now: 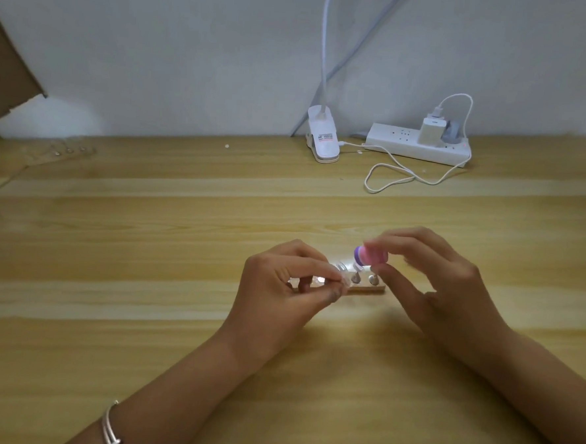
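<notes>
The right hand (435, 282) pinched a pink and purple cap (372, 256) just above a wooden strip (366, 288) on the surface (176, 317). The left hand (280, 289) pinched a clear thing (336, 271), maybe a tiny bottle. The cap was not fitted on yet, so most of the job looked left.

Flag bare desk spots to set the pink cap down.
Bare: desk between left hand and clip lamp, plus directly left of that hand. Crowded: power strip and cable back right, studded strip by pink cap.
</notes>
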`<state>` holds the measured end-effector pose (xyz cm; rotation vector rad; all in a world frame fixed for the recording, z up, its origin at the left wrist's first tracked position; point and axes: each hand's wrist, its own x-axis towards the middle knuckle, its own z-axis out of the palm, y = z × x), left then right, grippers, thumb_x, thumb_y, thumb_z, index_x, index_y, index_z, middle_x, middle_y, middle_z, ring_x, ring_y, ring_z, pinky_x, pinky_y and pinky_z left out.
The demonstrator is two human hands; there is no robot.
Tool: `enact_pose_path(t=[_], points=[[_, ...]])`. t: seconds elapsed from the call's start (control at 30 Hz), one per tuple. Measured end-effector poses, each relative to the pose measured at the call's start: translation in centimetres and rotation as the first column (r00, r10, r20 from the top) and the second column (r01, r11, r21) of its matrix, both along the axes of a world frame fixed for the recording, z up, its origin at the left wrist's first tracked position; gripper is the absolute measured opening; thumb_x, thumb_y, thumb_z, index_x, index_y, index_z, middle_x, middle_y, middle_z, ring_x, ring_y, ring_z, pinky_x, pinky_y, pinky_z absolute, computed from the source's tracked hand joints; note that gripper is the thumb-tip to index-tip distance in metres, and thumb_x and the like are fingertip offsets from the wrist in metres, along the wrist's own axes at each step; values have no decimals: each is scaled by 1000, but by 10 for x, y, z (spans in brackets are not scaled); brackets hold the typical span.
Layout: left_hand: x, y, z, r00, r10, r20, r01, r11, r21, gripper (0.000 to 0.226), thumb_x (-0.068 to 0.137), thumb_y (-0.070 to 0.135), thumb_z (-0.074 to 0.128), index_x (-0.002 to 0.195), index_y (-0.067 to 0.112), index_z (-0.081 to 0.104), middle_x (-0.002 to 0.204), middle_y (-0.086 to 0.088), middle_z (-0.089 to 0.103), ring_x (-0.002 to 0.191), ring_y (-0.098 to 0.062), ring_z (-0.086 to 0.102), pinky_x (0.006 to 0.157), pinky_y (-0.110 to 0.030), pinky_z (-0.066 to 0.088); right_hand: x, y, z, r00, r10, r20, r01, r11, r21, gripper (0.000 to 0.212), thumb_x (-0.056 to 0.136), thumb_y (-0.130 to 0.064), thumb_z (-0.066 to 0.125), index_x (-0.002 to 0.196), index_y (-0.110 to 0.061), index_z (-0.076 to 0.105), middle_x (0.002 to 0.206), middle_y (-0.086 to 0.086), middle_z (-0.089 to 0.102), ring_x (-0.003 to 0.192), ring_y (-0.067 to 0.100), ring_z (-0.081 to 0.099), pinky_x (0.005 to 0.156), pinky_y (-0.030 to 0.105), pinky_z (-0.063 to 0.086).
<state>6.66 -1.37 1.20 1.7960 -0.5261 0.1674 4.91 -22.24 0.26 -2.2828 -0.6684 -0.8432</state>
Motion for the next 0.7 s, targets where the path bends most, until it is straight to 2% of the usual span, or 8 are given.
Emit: enact_pose_path(t=[0.13, 0.2, 0.27, 0.37, 0.43, 0.53, 0.6, 0.7], points=[[-1, 1, -1, 1000, -15, 13, 14, 1000, 27, 15, 71, 0, 84, 78, 13, 79, 77, 6, 67, 59, -4, 49, 51, -11, 36, -4, 9, -1, 993, 85, 79, -83, 996, -29, 21, 90, -1, 70, 111, -3, 73, 108, 6, 70, 101, 17, 68, 89, 28, 53], [-1, 3, 0, 999, -32, 39, 31, 999, 42, 15, 71, 1, 84, 80, 12, 80, 77, 4, 67, 60, -5, 50, 52, -12, 37, -6, 14, -5, 983, 156, 101, -147, 985, -86, 19, 91, 1, 70, 109, -4, 75, 109, 5, 71, 102, 16, 68, 89, 24, 49], [-1, 3, 1, 999, -7, 37, 6, 999, 36, 17, 70, -1, 83, 79, 13, 80, 76, 5, 67, 59, -4, 49, 53, -13, 37, -2, 10, -6, 990, 125, 73, -117, 988, -99, 18, 90, 2, 69, 106, -5, 76, 108, 5, 71, 100, 18, 69, 87, 29, 52], [1, 2, 4, 999, 36, 35, -37, 999, 25, 22, 69, -6, 82, 76, 14, 79, 76, 5, 67, 59, -3, 50, 53, -14, 38, 4, -2, -3, 1000, 14, -9, -14, 999, 44, 17, 93, 1, 70, 108, -7, 74, 106, 4, 70, 99, 19, 69, 87, 38, 54], [1, 2, 5, 999, 33, 32, -34, 999, 36, 19, 69, -5, 83, 77, 13, 80, 76, 5, 67, 59, -4, 50, 53, -15, 38, 0, 3, -1, 999, 54, -3, -53, 992, 115, 21, 93, 2, 70, 110, -10, 71, 107, 3, 70, 104, 14, 67, 90, 30, 53], [-2, 2, 3, 998, -15, 53, 11, 997, 81, 14, 71, 1, 84, 81, 10, 80, 77, 0, 68, 62, -15, 54, 51, -23, 41, -8, 17, -5, 976, 188, 110, -178, 980, -91, 18, 94, 5, 64, 105, -4, 74, 110, 9, 69, 105, 18, 67, 95, 20, 45], [-2, 0, 2, 999, -6, 50, 1, 995, 100, 14, 71, 3, 85, 82, 10, 80, 76, 0, 68, 62, -17, 55, 51, -25, 43, -6, 13, -5, 980, 165, 109, -147, 976, -159, 18, 91, 8, 64, 102, -1, 76, 108, 12, 70, 102, 22, 68, 94, 21, 44], [-1, 0, 2, 1000, 13, 15, -14, 997, 76, 13, 70, 5, 85, 80, 12, 81, 74, 3, 68, 62, -18, 56, 51, -25, 44, -6, 10, -1, 989, 114, 97, -104, 990, -99, 16, 92, 4, 66, 102, -1, 76, 107, 10, 71, 99, 19, 68, 91, 18, 44]])
